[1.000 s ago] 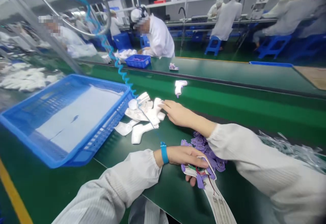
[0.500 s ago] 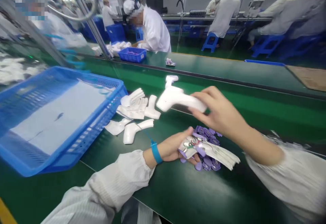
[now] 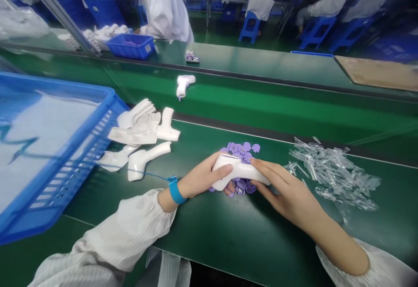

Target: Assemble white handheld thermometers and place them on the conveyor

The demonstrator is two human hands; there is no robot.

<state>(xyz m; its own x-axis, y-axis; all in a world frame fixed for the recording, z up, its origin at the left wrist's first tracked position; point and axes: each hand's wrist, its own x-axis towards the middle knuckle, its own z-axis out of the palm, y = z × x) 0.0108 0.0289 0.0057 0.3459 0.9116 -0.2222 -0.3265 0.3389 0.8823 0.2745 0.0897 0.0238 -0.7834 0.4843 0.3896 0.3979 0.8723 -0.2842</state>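
Both my hands hold one white plastic housing (image 3: 240, 170) shaped like a handheld thermometer, low over the green bench. My left hand (image 3: 202, 180), with a blue wrist strap (image 3: 175, 190), grips its left end with the thumb on top. My right hand (image 3: 284, 191) closes its fingers on the right end. Under the housing lies a small heap of purple parts (image 3: 241, 150). A pile of white housing shells (image 3: 143, 135) lies to the left of my hands.
A large blue basket (image 3: 75, 147) with a white liner stands at the left. Clear plastic bits (image 3: 329, 171) lie in a heap at the right. A finished white thermometer (image 3: 183, 84) lies on the green conveyor. Other people in white coats work beyond.
My right hand picked a white housing from the pile, carried it right and down, and set it against what my left hand held. The view dropped lower.
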